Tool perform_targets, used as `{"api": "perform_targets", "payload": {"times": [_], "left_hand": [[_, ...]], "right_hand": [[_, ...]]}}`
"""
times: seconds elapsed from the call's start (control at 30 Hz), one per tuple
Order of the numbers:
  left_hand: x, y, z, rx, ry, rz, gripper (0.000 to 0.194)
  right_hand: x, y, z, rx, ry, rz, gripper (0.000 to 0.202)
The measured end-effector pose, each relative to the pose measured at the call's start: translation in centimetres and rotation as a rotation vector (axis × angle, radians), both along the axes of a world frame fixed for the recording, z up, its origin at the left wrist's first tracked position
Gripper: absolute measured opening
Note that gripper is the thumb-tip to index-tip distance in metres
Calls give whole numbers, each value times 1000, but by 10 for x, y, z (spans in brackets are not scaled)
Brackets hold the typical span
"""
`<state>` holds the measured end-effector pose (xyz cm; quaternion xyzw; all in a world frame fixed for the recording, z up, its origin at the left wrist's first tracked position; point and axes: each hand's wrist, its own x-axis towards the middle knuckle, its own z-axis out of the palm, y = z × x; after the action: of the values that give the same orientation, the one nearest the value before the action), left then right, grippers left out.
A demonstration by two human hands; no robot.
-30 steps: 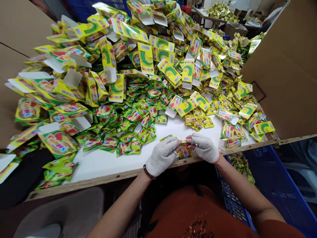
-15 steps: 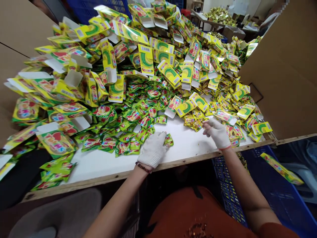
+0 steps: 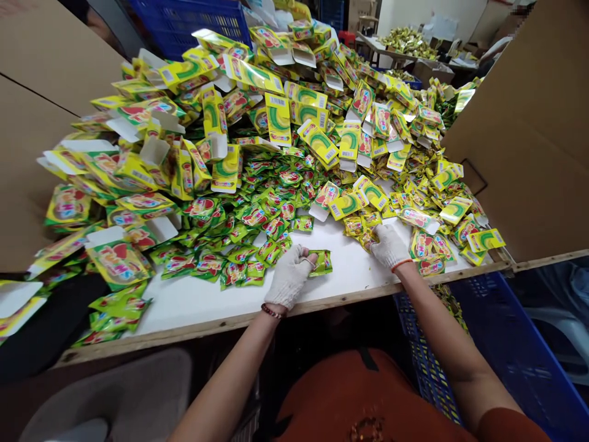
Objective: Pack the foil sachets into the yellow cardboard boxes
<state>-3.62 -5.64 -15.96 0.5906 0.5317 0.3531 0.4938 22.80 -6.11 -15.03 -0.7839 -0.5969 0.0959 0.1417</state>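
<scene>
My left hand (image 3: 289,277), in a white knit glove, pinches a green candy packet (image 3: 321,263) just above the white tabletop (image 3: 343,279). My right hand (image 3: 389,247), also gloved, reaches to the yellow packets (image 3: 356,226); its fingertips touch the nearest one and are partly hidden, so its grip is unclear. Beyond my left hand spreads a heap of green packets (image 3: 257,215). Yellow and green boxes (image 3: 277,120), many with open flaps, are piled behind both kinds of packets.
Cardboard panels (image 3: 524,141) flank the table. A wooden strip (image 3: 202,328) edges its front. Below right is a blue crate (image 3: 510,350); another blue crate (image 3: 193,27) stands behind the pile. A black object (image 3: 55,325) lies at the left front.
My right hand has moved left and down onto the yellow packets. The green packet now sticks out farther from my left hand's fingers. A box over the lower right crate is gone from view.
</scene>
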Motion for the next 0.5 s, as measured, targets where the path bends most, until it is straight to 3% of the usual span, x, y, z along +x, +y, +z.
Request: {"api": "perform_targets", "payload": {"times": [0.1,0.23,0.4,0.5], "left_hand": [[4,-1,-1,-82,-159,-24,34],[9,0,-4,-26,-137,-46,34],[18,-4,-4,-23,-159,-172,35],[24,-9,3,-67,-213,-235,38]], "right_hand": [[0,-6,1,-68,10,47,30],[-4,-20,5,-13,199,102,19],[-26,-35,21,-78,622,398,28],[-40,-34,26,-78,571,441,30]]}}
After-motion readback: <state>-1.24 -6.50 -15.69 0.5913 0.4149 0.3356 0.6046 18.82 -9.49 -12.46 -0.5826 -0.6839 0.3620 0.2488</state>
